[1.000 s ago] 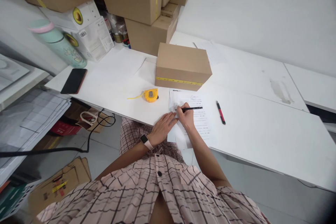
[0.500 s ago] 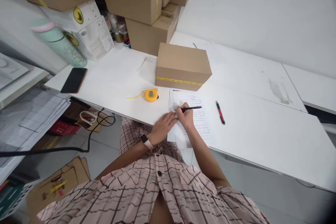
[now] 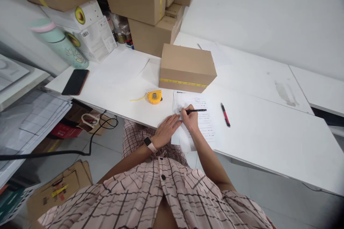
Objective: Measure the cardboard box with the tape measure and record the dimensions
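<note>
My right hand [image 3: 190, 117] is closed around a slim black pen [image 3: 199, 110], its tip hidden by my fingers over a printed sheet [image 3: 205, 125]. Flat at the left edge of the paper lies my left hand [image 3: 168, 128], fingers stretched out and holding nothing, with a smartwatch on the wrist. The sheet overhangs the table's near edge a little. To its right rests a red and black pen [image 3: 225, 115]. A yellow tape measure [image 3: 155, 97], its tape end pulled out slightly, sits to the left. Just behind the sheet stands a closed cardboard box [image 3: 188, 66].
Stacked cardboard boxes [image 3: 150, 35] fill the back left, beside white avocado-printed boxes [image 3: 96, 39] and a mint bottle [image 3: 64, 46]. A phone [image 3: 75, 82] lies at the white table's left end. Below hangs a black cable [image 3: 91, 143].
My right hand and the black pen have shifted very slightly on the sheet. My left hand and the objects around stay in place.
</note>
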Available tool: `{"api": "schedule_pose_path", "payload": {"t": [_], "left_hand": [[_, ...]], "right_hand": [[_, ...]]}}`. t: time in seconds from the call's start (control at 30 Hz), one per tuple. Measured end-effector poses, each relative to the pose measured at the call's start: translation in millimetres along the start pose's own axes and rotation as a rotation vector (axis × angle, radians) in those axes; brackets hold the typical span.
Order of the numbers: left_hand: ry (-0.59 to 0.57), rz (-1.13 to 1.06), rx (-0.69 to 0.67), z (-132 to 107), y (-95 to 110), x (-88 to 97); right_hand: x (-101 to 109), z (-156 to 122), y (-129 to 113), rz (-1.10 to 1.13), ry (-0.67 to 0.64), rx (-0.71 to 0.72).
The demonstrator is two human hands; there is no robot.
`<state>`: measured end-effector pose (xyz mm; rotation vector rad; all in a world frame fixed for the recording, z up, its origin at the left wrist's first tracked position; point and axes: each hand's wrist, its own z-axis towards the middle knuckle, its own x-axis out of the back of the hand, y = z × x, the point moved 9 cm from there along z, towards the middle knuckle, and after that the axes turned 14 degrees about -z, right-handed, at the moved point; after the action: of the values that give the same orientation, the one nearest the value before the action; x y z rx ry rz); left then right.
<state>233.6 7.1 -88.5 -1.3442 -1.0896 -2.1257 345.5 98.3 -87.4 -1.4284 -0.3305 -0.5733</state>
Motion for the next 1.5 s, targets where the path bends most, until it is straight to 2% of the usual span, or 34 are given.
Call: {"api": "schedule_pose_path", "payload": {"t": [1.17, 1.3, 1.4, 1.5], "left_hand": [[-0.005, 0.003, 0.012, -1, 0, -0.3], [-0.002, -0.009, 0.013, 0, 0, 1.8], [0.005, -0.012, 0.011, -1, 0, 4.2], [0.008, -0.008, 0.011, -1, 0, 5.1]], "right_hand": [[3, -1, -1, -0.011, 0.022, 0.004], [6, -3, -5, 0.078, 0.046, 0.002], [14, -1, -11, 0.211, 0.005, 0.043], [48, 12, 12, 0.244, 0.091, 0.010]]}}
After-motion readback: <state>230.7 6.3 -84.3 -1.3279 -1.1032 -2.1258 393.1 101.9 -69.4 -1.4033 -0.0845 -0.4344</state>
